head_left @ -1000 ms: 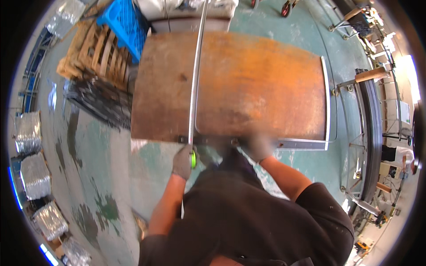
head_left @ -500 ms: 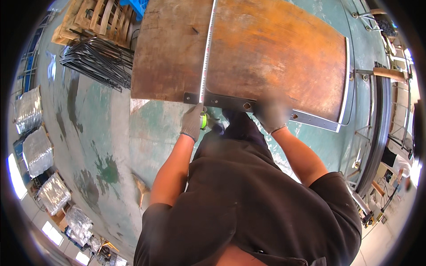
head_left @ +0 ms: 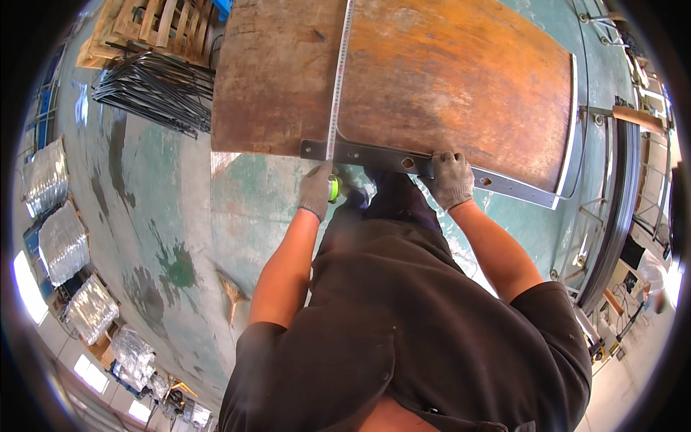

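Now, in the head view, the whole scene sits lower and closer than it did a second ago: the rusty steel plate [head_left: 446, 79] fills the top of the picture, and its near edge has slid from the middle of the frame up toward the person's chest, so the person has leaned in over the work. The left hand [head_left: 317, 189], gloved, is closed around a yellow-green tape measure case [head_left: 334, 189] just below the plate's near edge, and the tape blade [head_left: 338, 72] runs straight up from it across the plate and out of the top of the picture, much as it did before. The right hand [head_left: 450, 178], also gloved, was a blur at the plate's edge a second ago; now it rests sharp and settled, fingers curled over a dark flat bar with holes [head_left: 432, 169] that lies along the near edge, pressing it against the plate. That steadier grip suggests, as a judgement, that the bar is being held in place while a reading is taken along the tape. To the left of the plate lie a bundle of dark metal rods [head_left: 155, 90] and a wooden pallet [head_left: 155, 25] on the green painted floor [head_left: 180, 216], with foil-wrapped packages [head_left: 61, 241] well apart near the left rim.
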Tool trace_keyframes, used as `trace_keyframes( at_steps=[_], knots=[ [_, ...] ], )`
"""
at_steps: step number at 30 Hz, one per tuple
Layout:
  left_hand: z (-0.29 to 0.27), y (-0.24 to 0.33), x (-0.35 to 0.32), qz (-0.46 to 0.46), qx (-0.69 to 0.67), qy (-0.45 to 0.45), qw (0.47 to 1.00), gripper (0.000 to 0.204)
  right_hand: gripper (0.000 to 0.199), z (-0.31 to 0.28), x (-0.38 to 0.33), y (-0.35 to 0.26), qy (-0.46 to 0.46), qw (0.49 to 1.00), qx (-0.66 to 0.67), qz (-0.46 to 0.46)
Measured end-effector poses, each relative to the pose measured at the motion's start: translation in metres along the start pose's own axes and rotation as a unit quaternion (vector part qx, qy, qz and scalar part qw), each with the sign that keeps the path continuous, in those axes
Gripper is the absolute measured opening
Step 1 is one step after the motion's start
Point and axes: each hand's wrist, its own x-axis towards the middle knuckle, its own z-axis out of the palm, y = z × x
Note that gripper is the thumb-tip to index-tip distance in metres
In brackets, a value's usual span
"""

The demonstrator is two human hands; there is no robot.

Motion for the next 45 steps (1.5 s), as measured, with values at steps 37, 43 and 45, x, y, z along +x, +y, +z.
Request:
trace_keyframes(
  at_steps=[37,43,45],
  knots=[
    [-0.003,0.002,0.003,-0.008,0.009,-0.017,1.0,0.042,0.04,0.001,-0.002,0.002,0.076,0.994,0.081,0.004],
    [-0.002,0.009,-0.006,-0.009,0.025,-0.017,1.0,0.042,0.011,0.011,0.006,0.009,0.128,0.986,0.108,0.025],
    [-0.003,0.009,-0.006,0.004,0.029,-0.014,0.999,0.042,0.007,0.017,0.008,0.011,0.134,0.982,0.127,0.032]
  ],
)
